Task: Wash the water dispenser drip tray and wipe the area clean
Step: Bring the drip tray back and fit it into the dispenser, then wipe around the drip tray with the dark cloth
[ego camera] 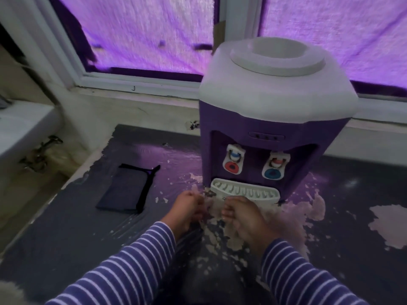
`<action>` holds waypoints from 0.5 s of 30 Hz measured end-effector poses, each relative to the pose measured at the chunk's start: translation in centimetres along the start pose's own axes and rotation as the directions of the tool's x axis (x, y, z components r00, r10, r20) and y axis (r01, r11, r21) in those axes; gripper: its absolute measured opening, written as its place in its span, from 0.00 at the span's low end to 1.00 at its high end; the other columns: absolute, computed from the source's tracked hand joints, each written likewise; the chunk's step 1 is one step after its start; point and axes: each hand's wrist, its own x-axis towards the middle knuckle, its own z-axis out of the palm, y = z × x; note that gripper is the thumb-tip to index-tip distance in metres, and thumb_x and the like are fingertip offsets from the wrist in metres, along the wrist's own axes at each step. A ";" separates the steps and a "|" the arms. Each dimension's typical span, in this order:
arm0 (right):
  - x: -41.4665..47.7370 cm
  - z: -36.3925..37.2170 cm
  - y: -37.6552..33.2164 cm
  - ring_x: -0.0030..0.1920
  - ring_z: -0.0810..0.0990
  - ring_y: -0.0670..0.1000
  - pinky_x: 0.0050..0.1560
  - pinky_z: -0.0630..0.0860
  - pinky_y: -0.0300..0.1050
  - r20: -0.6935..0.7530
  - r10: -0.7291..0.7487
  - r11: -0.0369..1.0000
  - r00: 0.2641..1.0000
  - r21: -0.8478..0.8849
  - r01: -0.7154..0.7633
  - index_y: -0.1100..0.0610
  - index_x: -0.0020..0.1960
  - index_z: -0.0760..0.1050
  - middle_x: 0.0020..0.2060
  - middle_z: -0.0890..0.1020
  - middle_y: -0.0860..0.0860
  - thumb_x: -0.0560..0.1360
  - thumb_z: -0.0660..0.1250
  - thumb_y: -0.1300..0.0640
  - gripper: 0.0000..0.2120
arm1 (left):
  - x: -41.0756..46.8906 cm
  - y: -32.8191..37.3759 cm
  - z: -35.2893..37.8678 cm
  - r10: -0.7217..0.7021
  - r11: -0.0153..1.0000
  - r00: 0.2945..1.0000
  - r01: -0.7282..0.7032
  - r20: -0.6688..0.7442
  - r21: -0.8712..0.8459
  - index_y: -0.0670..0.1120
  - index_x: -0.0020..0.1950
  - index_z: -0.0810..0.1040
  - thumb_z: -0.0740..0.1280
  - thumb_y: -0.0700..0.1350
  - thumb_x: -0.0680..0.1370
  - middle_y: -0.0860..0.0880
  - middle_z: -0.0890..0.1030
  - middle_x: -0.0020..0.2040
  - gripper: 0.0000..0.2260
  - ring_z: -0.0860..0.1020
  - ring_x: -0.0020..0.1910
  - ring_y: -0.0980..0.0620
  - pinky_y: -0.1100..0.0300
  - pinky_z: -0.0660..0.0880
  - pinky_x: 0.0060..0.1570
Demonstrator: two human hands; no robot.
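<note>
Now, right hand point(244, 219): fingers curled in against the front lip of the drip tray, thumb at its edge; blur hides whether it truly grips, though the pose suits drawing the tray out
Left hand point(187, 209): fingers curled too, just beside the tray's left corner; I cannot tell whether it holds anything, but it seems placed to share the pull
Drip tray point(244, 191): white and slotted, seated at the foot of the dispenser beneath both taps, not yet out for washing
Water dispenser point(275, 128): purple body, white top, no bottle fitted; it stands on the counter close to the window sill
Counter point(66, 238): dark, with pale flaked patches thickest around the tray, so wiping belongs there
Dark cloth point(130, 190): or pouch, lying flat to the left, well apart from both hands, perhaps kept by for wiping
Basin point(22, 128): white, far left, likely where the tray gets washed
</note>
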 end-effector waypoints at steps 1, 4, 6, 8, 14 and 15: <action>-0.3 1.3 0.2 0.29 0.70 0.48 0.32 0.68 0.41 0.040 -0.023 0.998 0.999 -0.049 0.025 0.56 0.39 0.72 0.29 0.71 0.52 0.77 0.59 0.67 0.10 | -0.3 0.0 -0.9 0.018 1.000 1.000 -0.018 -0.017 0.011 0.45 0.43 0.69 0.58 0.33 0.77 0.47 0.72 0.32 0.08 0.68 0.25 0.52 0.64 0.62 0.22; -0.3 5.1 1.2 0.29 0.71 0.48 0.30 0.68 0.40 0.103 -0.085 0.974 0.991 -0.202 0.105 0.55 0.45 0.71 0.31 0.73 0.52 0.76 0.61 0.67 0.07 | -0.7 0.0 -4.5 0.080 0.995 0.993 -0.074 -0.085 0.061 0.45 0.44 0.69 0.60 0.35 0.79 0.46 0.72 0.35 0.07 0.70 0.29 0.51 0.65 0.67 0.21; 0.1 7.7 2.1 0.30 0.72 0.47 0.30 0.69 0.39 0.135 -0.100 0.957 0.986 -0.259 0.133 0.56 0.46 0.71 0.33 0.75 0.52 0.76 0.62 0.67 0.07 | -0.5 0.0 -7.3 0.123 0.987 0.983 -0.107 -0.133 0.123 0.45 0.43 0.70 0.62 0.35 0.78 0.45 0.72 0.35 0.07 0.70 0.31 0.51 0.62 0.67 0.26; 0.5 10.5 3.1 0.32 0.73 0.47 0.33 0.70 0.40 0.162 -0.103 0.937 0.981 -0.315 0.150 0.55 0.45 0.72 0.35 0.76 0.51 0.76 0.63 0.66 0.07 | 0.0 0.2 -10.5 0.162 0.975 0.970 -0.130 -0.181 0.179 0.45 0.42 0.71 0.63 0.36 0.77 0.43 0.73 0.37 0.07 0.69 0.32 0.50 0.59 0.65 0.30; 2.2 19.5 6.2 0.39 0.75 0.48 0.38 0.71 0.34 0.217 -0.173 0.797 0.961 -0.542 0.266 0.53 0.46 0.73 0.39 0.77 0.48 0.74 0.66 0.64 0.07 | 2.0 1.8 -20.4 0.265 0.916 0.898 -0.120 -0.351 0.383 0.45 0.43 0.75 0.68 0.37 0.74 0.45 0.79 0.44 0.04 0.77 0.44 0.45 0.58 0.72 0.41; 2.5 20.9 6.5 0.43 0.76 0.49 0.41 0.72 0.34 0.229 -0.200 0.747 0.953 -0.593 0.299 0.54 0.49 0.75 0.41 0.77 0.49 0.73 0.67 0.64 0.08 | 2.5 2.0 -21.9 0.275 0.903 0.883 -0.101 -0.381 0.417 0.45 0.44 0.76 0.69 0.38 0.74 0.42 0.80 0.48 0.04 0.78 0.48 0.43 0.57 0.74 0.47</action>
